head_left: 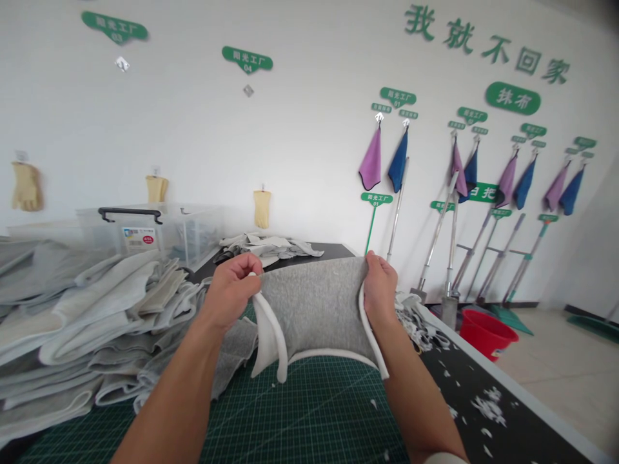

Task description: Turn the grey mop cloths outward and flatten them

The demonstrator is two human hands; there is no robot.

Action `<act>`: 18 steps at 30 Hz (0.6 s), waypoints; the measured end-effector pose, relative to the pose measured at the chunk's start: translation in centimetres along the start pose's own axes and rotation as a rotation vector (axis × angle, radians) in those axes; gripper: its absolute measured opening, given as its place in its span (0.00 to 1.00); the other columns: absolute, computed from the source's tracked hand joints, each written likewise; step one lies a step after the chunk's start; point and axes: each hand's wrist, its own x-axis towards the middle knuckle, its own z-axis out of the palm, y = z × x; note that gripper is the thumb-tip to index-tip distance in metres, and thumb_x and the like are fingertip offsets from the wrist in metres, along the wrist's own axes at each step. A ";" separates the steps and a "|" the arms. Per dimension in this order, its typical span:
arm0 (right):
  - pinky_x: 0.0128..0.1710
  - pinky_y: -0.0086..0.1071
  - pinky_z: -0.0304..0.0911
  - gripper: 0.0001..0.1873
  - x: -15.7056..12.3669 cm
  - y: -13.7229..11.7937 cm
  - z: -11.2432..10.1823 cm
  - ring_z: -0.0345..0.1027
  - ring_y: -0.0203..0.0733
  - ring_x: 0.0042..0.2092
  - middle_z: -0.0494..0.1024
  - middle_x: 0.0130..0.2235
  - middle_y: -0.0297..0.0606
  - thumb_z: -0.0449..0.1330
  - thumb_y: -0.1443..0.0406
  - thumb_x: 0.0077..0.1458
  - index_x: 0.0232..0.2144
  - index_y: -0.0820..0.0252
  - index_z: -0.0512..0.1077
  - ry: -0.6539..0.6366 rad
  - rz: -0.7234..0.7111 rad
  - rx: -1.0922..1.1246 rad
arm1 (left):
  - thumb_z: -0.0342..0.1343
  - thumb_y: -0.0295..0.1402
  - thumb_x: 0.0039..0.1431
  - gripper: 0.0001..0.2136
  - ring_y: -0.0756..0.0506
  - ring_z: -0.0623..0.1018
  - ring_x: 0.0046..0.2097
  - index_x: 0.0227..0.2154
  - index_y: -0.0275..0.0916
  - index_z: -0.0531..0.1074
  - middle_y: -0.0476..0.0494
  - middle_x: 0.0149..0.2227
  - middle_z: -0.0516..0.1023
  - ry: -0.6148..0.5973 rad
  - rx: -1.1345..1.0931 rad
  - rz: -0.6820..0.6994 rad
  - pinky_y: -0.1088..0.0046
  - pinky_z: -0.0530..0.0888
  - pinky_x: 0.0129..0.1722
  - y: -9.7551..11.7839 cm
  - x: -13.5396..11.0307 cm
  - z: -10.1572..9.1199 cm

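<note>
Left forearm [169, 393] and right forearm [416, 393] come first, bare, slanting up to a piece of grey cloth [319, 306] spread between the fingers, above the green cutting mat [309, 419]. The left hand [231, 290] pinches one upper corner between thumb and curled fingers; the right hand [380, 287] grasps the opposite edge, thumb uppermost. What bothers me is that left pinch: it seems to have only a little fabric, so a hard sideways tug might pull the corner free. Below the left fingers the white edge droops in a loose fold, and by the right fingers it curls over; laid down like that, it could crease or trap a fold. An uneven pull might also skew such soft material. Well to the left of the left fingers, the heaped fabric pieces [72, 309] lean untidily, and a careless elbow could set them sliding. Beyond the right forearm, white scraps [488, 406] litter the dark tabletop [459, 374]; loose bits like those might cling to the nap.
</note>
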 end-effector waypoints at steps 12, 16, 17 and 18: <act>0.23 0.27 0.51 0.13 0.1 -0.6 -0.1 0.54 0.32 0.23 0.62 0.19 0.27 0.60 0.59 0.48 0.20 0.61 0.65 0.032 -0.015 -0.012 | 0.51 0.21 0.37 0.07 0.53 0.58 0.21 0.20 0.38 0.61 0.53 0.20 0.61 0.035 -0.101 0.045 0.78 0.50 0.19 -0.2 -0.1 1.0; 0.24 0.27 0.52 0.13 0.2 -0.8 -0.2 0.54 0.32 0.23 0.62 0.20 0.28 0.59 0.58 0.48 0.21 0.61 0.66 0.043 -0.030 -0.026 | 0.51 0.21 0.37 0.08 0.53 0.58 0.21 0.19 0.38 0.59 0.53 0.20 0.62 0.074 -0.116 0.072 0.78 0.50 0.19 -0.1 -0.2 1.2; 0.24 0.27 0.52 0.13 0.3 -0.8 -0.2 0.54 0.32 0.23 0.62 0.20 0.28 0.59 0.58 0.49 0.22 0.61 0.66 0.047 -0.033 -0.026 | 0.51 0.20 0.37 0.08 0.53 0.57 0.21 0.19 0.38 0.59 0.53 0.20 0.62 0.079 -0.114 0.069 0.78 0.50 0.19 -0.1 -0.3 1.3; 0.24 0.27 0.53 0.13 0.3 -0.8 -0.3 0.54 0.33 0.23 0.62 0.20 0.28 0.59 0.58 0.49 0.22 0.61 0.66 0.050 -0.033 -0.023 | 0.51 0.20 0.37 0.08 0.54 0.57 0.21 0.20 0.38 0.59 0.54 0.20 0.62 0.084 -0.112 0.064 0.78 0.50 0.19 -0.1 -0.3 1.4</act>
